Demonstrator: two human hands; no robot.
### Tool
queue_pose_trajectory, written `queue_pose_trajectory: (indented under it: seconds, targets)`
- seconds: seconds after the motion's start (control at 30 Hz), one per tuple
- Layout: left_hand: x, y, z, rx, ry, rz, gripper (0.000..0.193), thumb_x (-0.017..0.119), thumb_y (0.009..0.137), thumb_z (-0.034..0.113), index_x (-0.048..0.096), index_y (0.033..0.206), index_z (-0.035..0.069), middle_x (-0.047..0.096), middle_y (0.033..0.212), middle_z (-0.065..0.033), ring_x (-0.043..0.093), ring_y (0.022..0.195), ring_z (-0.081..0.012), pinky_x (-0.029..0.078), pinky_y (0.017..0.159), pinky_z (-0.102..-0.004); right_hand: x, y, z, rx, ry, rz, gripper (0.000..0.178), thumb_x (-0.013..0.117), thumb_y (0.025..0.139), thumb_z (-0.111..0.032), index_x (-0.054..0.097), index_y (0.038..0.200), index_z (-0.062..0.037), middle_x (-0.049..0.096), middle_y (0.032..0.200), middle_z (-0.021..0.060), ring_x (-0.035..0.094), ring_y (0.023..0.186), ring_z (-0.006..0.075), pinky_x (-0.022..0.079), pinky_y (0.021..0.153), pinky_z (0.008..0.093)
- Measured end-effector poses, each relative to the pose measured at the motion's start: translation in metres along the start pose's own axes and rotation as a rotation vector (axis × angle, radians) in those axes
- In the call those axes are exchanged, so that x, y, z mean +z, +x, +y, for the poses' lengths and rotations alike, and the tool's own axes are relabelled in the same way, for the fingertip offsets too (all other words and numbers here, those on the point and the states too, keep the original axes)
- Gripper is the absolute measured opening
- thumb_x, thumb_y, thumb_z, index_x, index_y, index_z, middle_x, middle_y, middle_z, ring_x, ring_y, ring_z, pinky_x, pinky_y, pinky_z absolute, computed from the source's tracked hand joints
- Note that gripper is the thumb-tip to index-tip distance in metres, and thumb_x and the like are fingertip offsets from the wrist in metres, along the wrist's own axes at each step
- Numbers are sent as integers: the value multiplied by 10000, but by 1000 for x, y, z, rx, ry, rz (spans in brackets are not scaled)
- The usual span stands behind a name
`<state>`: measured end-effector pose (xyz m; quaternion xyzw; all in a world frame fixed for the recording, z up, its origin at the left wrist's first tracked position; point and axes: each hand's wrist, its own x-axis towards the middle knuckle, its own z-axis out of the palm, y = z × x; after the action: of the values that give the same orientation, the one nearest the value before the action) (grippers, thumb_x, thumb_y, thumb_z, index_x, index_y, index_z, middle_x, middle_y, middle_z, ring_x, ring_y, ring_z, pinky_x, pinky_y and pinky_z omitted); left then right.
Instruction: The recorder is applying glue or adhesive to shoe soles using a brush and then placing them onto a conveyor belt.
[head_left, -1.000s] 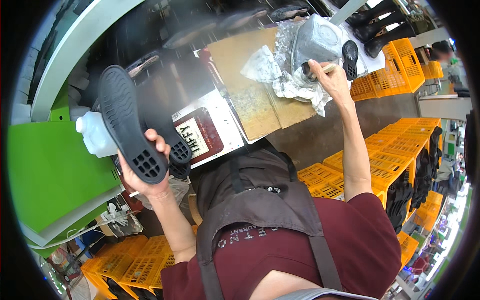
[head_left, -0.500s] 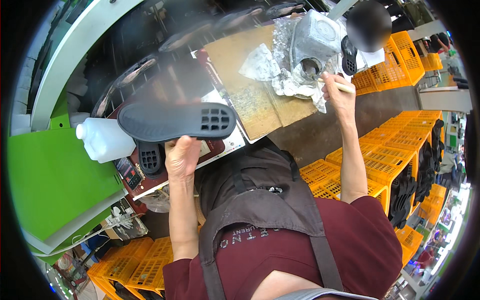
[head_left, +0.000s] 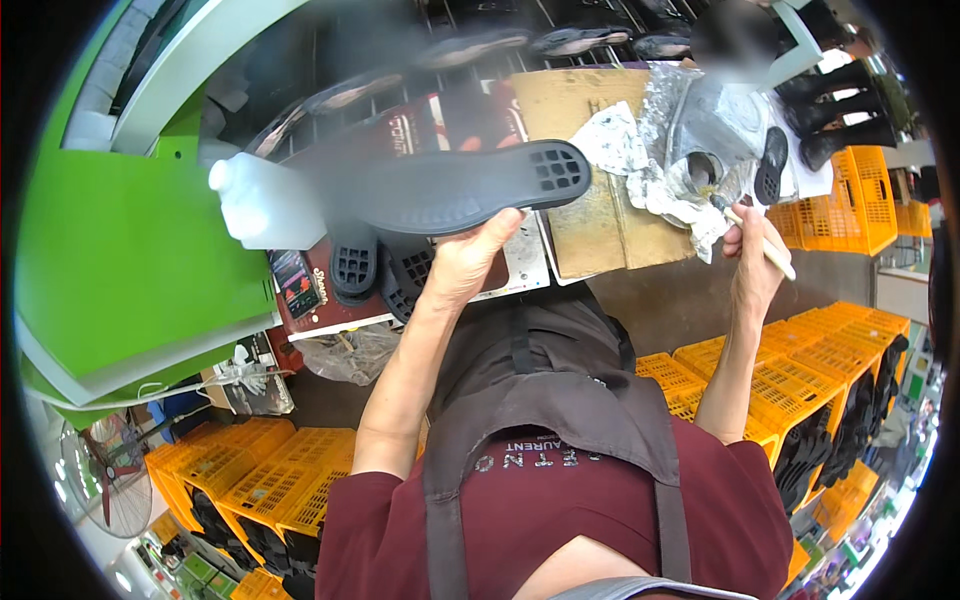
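Black rubber shoe sole [head_left: 450, 185] gripped flat in my left hand [head_left: 462, 265], at two o'clock my right hand [head_left: 752, 255] pinching a glue brush [head_left: 762, 240] beside the foil-wrapped glue pot [head_left: 700, 165].

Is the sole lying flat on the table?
No, the left hand holds the black sole up above the table, while the right hand grips a brush.
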<state>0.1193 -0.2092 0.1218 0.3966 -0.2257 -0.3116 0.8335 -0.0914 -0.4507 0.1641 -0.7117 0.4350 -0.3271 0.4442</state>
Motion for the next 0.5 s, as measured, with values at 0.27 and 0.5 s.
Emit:
queue_pose_trajectory:
  seconds: [0.27, 0.5]
  targets:
    - [22, -2, -6, 164, 260, 15, 739, 661, 800, -56, 277, 1411, 99, 312, 1486, -139, 395, 1314, -234, 353, 1080, -373, 72, -66, -71, -204, 449, -389, 399, 609, 927, -312, 660, 1019, 73, 635, 743, 85, 591, 618, 118, 480, 540, 219]
    - [52, -13, -6, 89, 197, -10, 680, 703, 818, 13, 321, 1380, 21, 487, 1286, -108, 495, 1118, -141, 420, 938, -277, 109, -84, -85, -120, 514, -562, 291, 589, 944, -212, 664, 1021, 58, 664, 767, 85, 607, 661, 105, 501, 619, 215]
